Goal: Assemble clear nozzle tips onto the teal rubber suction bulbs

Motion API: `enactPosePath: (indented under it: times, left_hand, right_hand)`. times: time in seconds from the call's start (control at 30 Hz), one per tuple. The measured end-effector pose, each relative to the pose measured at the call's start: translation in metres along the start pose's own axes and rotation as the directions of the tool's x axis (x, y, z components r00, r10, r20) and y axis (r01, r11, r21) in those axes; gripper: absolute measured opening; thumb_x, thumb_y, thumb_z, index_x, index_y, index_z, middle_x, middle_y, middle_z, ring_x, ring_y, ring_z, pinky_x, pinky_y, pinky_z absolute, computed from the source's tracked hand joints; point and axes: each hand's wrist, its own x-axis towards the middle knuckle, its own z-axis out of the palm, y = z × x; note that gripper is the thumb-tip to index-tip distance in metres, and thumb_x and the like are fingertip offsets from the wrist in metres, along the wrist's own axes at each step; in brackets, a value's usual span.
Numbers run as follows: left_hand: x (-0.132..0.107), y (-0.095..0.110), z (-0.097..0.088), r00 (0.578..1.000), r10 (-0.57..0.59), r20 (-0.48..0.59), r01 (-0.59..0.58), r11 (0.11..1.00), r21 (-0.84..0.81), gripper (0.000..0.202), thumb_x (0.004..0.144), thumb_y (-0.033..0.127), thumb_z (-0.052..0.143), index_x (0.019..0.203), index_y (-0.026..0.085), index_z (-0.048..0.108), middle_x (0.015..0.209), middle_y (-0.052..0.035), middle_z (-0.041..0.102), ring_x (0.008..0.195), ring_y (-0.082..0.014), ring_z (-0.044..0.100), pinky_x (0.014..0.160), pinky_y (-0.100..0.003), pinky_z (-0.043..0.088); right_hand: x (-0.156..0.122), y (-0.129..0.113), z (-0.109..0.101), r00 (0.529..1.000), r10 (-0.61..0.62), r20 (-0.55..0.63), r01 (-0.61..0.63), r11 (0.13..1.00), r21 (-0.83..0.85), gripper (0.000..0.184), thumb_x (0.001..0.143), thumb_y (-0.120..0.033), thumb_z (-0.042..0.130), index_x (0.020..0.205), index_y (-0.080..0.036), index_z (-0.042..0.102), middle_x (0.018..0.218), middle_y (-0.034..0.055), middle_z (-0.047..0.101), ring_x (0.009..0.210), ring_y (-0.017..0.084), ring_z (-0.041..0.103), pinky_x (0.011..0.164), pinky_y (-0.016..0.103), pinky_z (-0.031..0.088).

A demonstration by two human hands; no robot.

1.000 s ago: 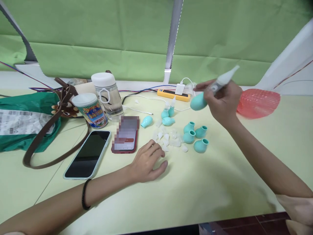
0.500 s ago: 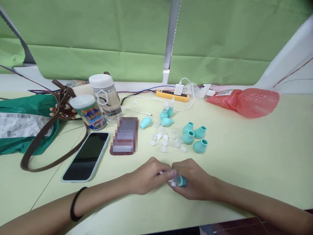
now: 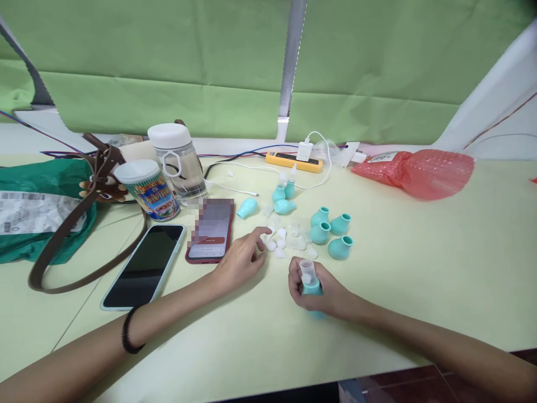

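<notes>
My right hand (image 3: 331, 288) is wrapped round a teal squeeze bulb (image 3: 312, 289), held upright above the table. A clear plastic tube (image 3: 307, 268) stands in the bulb's mouth, with a small whitish piece visible inside it. My left hand (image 3: 243, 254) reaches over a group of small white nozzle tips (image 3: 281, 238). Its index finger is stretched out at the tips' left edge, its other fingers are partly curled, and nothing shows in its grasp. Several open-mouthed teal bulbs (image 3: 340, 247) stand right of the tips. Behind the tips are teal bulbs fitted with clear nozzles (image 3: 290, 189).
Left of the tips lie a red-cased phone (image 3: 210, 232) and a phone in a pale case (image 3: 145, 268). Behind them stand a snack canister (image 3: 153, 193) and a water bottle (image 3: 180, 168). A yellow power strip (image 3: 293, 162) and red bubble wrap (image 3: 436, 173) lie at the back.
My left hand has let go of the clear tube and moved forward and left to the white tips. My right hand has turned the bulb upright, its tube now pointing up.
</notes>
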Motion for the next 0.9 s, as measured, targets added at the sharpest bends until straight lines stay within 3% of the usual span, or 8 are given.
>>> enactPosePath:
  times: [0.1, 0.2, 0.3, 0.4, 0.53, 0.63, 0.73, 0.9]
  left_hand:
    - [-0.002, 0.004, 0.001, 1.000, 0.007, -0.017, -0.006, 0.998, 0.065, 0.036, 0.073, 0.014, 0.043, 0.109, 0.019, 0.040, 0.078, -0.0001, 0.052, 0.047, -0.0064, 0.044, 0.050, -0.021, 0.039]
    - [-0.007, 0.013, 0.001, 0.993, 0.053, -0.105, -0.045, 0.996, 0.076, 0.024, 0.074, 0.016, 0.044, 0.098, 0.016, 0.049, 0.075, -0.0011, 0.052, 0.048, -0.0068, 0.044, 0.049, -0.022, 0.041]
    - [-0.014, 0.026, 0.001, 0.963, 0.186, -0.194, -0.196, 0.980, -0.030, 0.016, 0.073, 0.019, 0.048, 0.087, 0.014, 0.055, 0.068, -0.0012, 0.052, 0.053, -0.0082, 0.046, 0.047, -0.020, 0.041]
    - [-0.018, 0.036, 0.000, 0.936, 0.250, -0.247, -0.292, 0.945, -0.149, 0.019, 0.071, 0.023, 0.057, 0.087, 0.013, 0.058, 0.070, -0.0038, 0.057, 0.058, -0.0098, 0.050, 0.047, -0.021, 0.044]
    - [-0.019, 0.040, 0.000, 0.958, 0.227, -0.177, -0.268, 0.927, -0.263, 0.019, 0.070, 0.026, 0.061, 0.085, 0.015, 0.062, 0.075, -0.0056, 0.059, 0.066, -0.0121, 0.054, 0.049, -0.022, 0.047]
    - [-0.019, 0.040, 0.003, 0.967, 0.210, -0.144, -0.244, 0.923, -0.298, 0.014, 0.071, 0.024, 0.060, 0.081, 0.015, 0.064, 0.074, -0.0052, 0.059, 0.066, -0.0121, 0.054, 0.049, -0.022, 0.047]
    - [-0.021, 0.041, 0.006, 0.962, 0.209, -0.174, -0.252, 0.925, -0.283, 0.011, 0.069, 0.023, 0.062, 0.074, 0.013, 0.065, 0.070, -0.0052, 0.058, 0.062, -0.0117, 0.053, 0.047, -0.021, 0.046]
    - [-0.024, 0.045, 0.007, 0.953, 0.258, -0.160, -0.294, 0.918, -0.268, 0.011, 0.073, 0.020, 0.057, 0.076, 0.012, 0.063, 0.071, -0.0054, 0.058, 0.062, -0.0111, 0.053, 0.051, -0.021, 0.047]
  right_hand:
    - [0.003, 0.004, -0.003, 0.996, -0.032, 0.081, 0.002, 0.940, 0.340, 0.027, 0.051, -0.008, 0.043, 0.071, -0.021, 0.029, 0.055, -0.0063, 0.047, 0.050, 0.008, 0.043, 0.046, 0.021, 0.035]
    - [0.003, 0.002, -0.002, 0.993, 0.015, 0.118, -0.073, 0.860, 0.505, 0.024, 0.056, -0.009, 0.044, 0.074, -0.020, 0.032, 0.063, -0.0039, 0.050, 0.055, 0.012, 0.052, 0.048, 0.028, 0.044]
    - [0.002, -0.004, 0.000, 0.995, 0.045, 0.093, -0.087, 0.851, 0.519, 0.019, 0.064, -0.015, 0.055, 0.078, -0.018, 0.041, 0.074, -0.0001, 0.053, 0.065, 0.015, 0.057, 0.056, 0.035, 0.050]
    - [0.000, -0.008, 0.000, 0.994, 0.033, 0.105, -0.080, 0.873, 0.481, 0.018, 0.067, -0.022, 0.060, 0.078, -0.015, 0.047, 0.071, 0.0007, 0.056, 0.064, 0.015, 0.058, 0.058, 0.034, 0.050]
    - [-0.001, -0.006, 0.002, 0.969, 0.007, 0.246, -0.122, 0.881, 0.456, 0.015, 0.067, -0.023, 0.059, 0.072, -0.011, 0.052, 0.066, 0.0025, 0.057, 0.057, 0.012, 0.056, 0.053, 0.027, 0.049]
    - [0.000, -0.001, 0.005, 0.945, -0.022, 0.327, -0.188, 0.780, 0.596, 0.013, 0.062, -0.017, 0.056, 0.072, -0.014, 0.048, 0.063, -0.0006, 0.053, 0.052, 0.011, 0.053, 0.042, 0.023, 0.045]
    - [0.001, 0.003, 0.009, 0.943, -0.036, 0.332, -0.204, 0.726, 0.657, 0.018, 0.058, -0.009, 0.049, 0.074, -0.015, 0.046, 0.063, -0.0027, 0.049, 0.045, 0.010, 0.052, 0.035, 0.021, 0.042]
    - [-0.001, 0.004, 0.010, 0.950, -0.043, 0.311, -0.177, 0.744, 0.645, 0.019, 0.056, -0.004, 0.042, 0.071, -0.014, 0.045, 0.058, -0.0041, 0.046, 0.041, 0.008, 0.051, 0.032, 0.017, 0.039]
